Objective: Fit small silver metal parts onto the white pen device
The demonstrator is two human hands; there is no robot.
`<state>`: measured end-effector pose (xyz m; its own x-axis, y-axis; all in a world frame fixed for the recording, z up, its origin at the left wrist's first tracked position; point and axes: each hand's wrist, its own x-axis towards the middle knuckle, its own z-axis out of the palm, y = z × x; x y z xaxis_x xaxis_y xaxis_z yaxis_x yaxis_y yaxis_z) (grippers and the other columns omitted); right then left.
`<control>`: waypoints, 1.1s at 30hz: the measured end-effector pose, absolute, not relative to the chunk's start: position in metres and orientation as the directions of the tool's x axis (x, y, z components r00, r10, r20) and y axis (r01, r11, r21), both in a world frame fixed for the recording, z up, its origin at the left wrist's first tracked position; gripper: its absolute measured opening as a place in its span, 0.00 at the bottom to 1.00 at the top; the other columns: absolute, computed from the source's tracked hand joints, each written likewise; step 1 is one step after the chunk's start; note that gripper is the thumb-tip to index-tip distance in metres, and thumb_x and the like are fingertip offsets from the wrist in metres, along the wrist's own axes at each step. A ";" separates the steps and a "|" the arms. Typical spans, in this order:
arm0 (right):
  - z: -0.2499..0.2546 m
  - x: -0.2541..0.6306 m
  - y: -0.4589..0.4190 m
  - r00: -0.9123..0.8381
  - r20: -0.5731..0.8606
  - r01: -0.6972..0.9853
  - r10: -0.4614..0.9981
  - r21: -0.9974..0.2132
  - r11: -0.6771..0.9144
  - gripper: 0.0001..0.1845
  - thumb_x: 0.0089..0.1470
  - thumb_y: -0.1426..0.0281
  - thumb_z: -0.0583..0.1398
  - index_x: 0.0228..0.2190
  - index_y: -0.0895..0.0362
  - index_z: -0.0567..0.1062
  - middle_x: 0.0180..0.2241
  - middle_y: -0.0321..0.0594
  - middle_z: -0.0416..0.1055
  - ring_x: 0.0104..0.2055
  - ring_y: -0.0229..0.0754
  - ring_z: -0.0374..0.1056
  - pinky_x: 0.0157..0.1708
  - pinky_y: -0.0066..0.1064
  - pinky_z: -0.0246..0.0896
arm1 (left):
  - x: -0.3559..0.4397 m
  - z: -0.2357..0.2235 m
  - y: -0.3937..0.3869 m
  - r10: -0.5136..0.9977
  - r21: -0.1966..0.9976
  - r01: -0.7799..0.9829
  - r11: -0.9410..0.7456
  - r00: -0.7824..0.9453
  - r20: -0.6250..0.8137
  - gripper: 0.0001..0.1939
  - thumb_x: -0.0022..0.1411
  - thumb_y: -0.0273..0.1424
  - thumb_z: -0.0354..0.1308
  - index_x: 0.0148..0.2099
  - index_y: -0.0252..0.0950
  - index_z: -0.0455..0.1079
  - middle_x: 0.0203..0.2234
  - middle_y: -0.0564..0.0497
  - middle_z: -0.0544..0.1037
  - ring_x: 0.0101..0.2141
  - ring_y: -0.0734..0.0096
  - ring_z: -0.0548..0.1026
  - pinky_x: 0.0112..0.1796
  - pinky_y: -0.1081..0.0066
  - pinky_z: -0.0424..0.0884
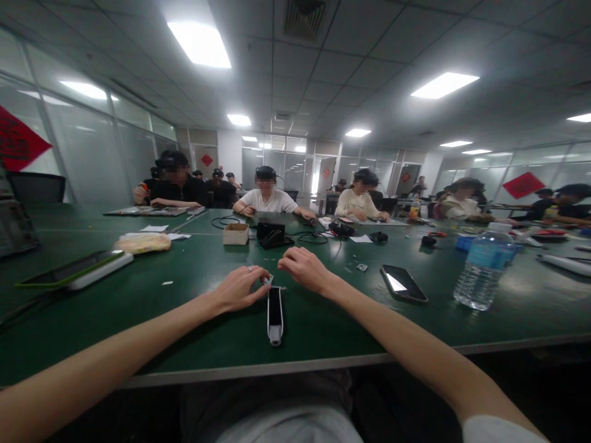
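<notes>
Left hand [237, 289] reaches in over the green-topped bench, its thumb and fingers drawn together, apparently pinching a tiny pale piece [266, 280] at the fingertips, though the grip itself is partly hidden. A thin silver ring [250, 268] sits on one finger. Right hand [305, 269] arches just beside it, fingers curled downward; whether it holds anything cannot be told. Directly below both hands, a slim white device with a black strip face and grey end cap [275, 314] lies lengthwise, pointing toward the bench's grey near edge [249, 372].

The pinched piece sits at the device's upper end, but whether it is seated there cannot be told. A second small, square pale piece [362, 267] lies loose farther out, above a black smartphone [403, 283] lying face up toward the right. Toward the right edge stands a clear plastic water bottle [484, 271]. Nearer the far side are a small open cardboard box [236, 234] and a black pouch [271, 235], with black cables trailing about them. Co-workers [268, 200] sit along the far edge, their hands busy at their own places.
</notes>
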<state>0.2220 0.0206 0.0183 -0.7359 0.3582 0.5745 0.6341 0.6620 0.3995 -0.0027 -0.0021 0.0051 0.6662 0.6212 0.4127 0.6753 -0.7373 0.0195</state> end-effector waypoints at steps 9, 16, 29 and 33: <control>0.012 0.229 0.026 -0.793 0.401 0.594 0.458 0.345 0.727 0.12 0.64 0.69 0.52 0.38 0.59 0.74 0.38 0.45 0.71 0.39 0.40 0.64 0.36 0.31 0.52 | -0.016 -0.006 0.023 0.688 0.076 0.737 -0.671 0.582 0.435 0.13 0.66 0.30 0.43 0.47 0.35 0.66 0.40 0.46 0.74 0.38 0.66 0.74 0.41 0.68 0.68; 0.014 0.226 0.020 -0.812 0.349 0.572 0.467 0.326 0.752 0.13 0.64 0.69 0.50 0.41 0.60 0.74 0.39 0.46 0.71 0.40 0.41 0.65 0.37 0.30 0.54 | -0.013 -0.011 0.025 0.676 0.028 0.703 -0.711 0.671 0.303 0.21 0.64 0.27 0.46 0.58 0.40 0.62 0.53 0.47 0.70 0.51 0.63 0.69 0.51 0.64 0.64; 0.015 0.228 0.020 -0.834 0.326 0.538 0.446 0.298 0.788 0.11 0.62 0.70 0.52 0.39 0.60 0.73 0.38 0.45 0.71 0.39 0.40 0.64 0.39 0.30 0.55 | -0.020 0.001 0.029 0.762 0.033 0.777 -0.629 0.608 0.221 0.10 0.61 0.33 0.51 0.43 0.36 0.67 0.37 0.47 0.76 0.39 0.63 0.74 0.40 0.68 0.68; 0.017 0.229 0.018 -0.829 0.325 0.545 0.455 0.291 0.786 0.10 0.62 0.70 0.52 0.40 0.60 0.73 0.38 0.45 0.71 0.39 0.41 0.65 0.40 0.31 0.55 | -0.028 0.007 0.033 0.781 0.051 0.805 -0.591 0.555 0.285 0.11 0.59 0.30 0.51 0.45 0.37 0.66 0.37 0.49 0.77 0.36 0.64 0.75 0.38 0.69 0.67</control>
